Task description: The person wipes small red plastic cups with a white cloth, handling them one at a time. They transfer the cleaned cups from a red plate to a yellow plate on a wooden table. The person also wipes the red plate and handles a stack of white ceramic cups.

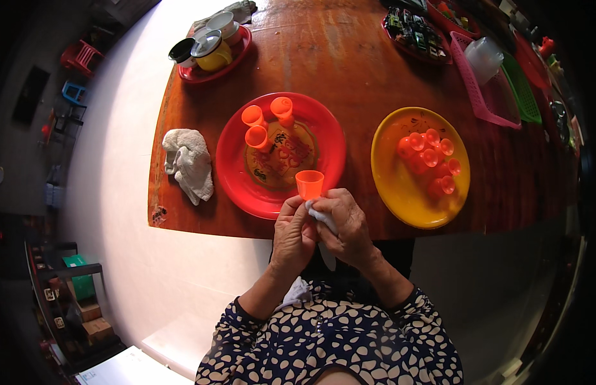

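Note:
Just over the near rim of the red plate (229, 172), a small translucent orange cup (309, 185) stands upright in my fingers. My left hand (293, 232) is closed around its lower end. In my right hand (347, 226) is a bunched white cloth (326, 219), pressed to the foot of the cup. The cup's base is hidden by fingers and cloth. Three like orange cups (257, 137) stand on the far left part of the red plate, which has a little water in it. On the yellow plate (389, 186) to the right, several orange cups (430, 158) lie bottoms up, grouped together.
A crumpled beige towel (187, 164) lies left of the red plate. At the far left, a red tray (243, 56) bears lidded pots. Far right are a pink basket (481, 106), a green basket (526, 96) and a plate of dark packets (417, 35). The wooden table's edge runs before me.

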A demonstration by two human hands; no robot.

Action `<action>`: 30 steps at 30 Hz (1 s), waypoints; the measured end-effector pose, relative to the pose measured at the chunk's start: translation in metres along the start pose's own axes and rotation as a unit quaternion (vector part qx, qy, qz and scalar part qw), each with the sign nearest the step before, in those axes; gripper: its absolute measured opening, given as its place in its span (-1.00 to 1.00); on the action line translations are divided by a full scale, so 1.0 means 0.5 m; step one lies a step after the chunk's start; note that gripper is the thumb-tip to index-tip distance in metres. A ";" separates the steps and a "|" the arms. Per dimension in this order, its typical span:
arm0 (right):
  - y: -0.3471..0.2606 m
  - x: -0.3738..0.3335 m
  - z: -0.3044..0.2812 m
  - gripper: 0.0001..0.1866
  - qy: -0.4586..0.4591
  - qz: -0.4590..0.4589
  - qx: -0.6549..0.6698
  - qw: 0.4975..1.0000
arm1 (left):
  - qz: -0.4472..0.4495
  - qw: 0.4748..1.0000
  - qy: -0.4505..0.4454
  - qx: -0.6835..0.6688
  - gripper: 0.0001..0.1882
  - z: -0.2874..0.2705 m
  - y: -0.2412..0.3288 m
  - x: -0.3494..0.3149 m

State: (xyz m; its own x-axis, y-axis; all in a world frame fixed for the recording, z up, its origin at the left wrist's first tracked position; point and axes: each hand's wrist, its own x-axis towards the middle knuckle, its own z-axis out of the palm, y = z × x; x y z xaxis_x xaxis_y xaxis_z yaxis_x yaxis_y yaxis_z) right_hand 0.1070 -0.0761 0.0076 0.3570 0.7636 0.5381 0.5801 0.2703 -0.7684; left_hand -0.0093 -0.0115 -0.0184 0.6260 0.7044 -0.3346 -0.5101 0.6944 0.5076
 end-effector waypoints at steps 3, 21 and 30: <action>0.007 -0.011 -0.017 -0.63 -0.044 -0.007 -0.009 0.999 | 0.034 0.999 -0.006 0.006 -0.80 0.017 0.011 0.001; 0.023 -0.046 -0.043 -0.33 -0.024 0.016 -0.269 0.963 | 0.154 0.939 0.054 0.303 -0.78 0.023 0.040 0.004; 0.000 -0.044 -0.036 -0.54 -0.013 -0.070 -0.221 0.973 | 0.208 0.823 -0.034 0.527 -0.69 0.076 0.014 -0.033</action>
State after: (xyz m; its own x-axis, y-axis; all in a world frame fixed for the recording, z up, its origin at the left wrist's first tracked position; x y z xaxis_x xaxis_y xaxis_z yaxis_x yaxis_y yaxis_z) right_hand 0.1122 -0.1033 0.0019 0.2359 0.7540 0.6131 0.8815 0.0994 -0.4615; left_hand -0.0008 -0.0237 0.0208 0.5767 0.8140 0.0690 0.0837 -0.1429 0.9862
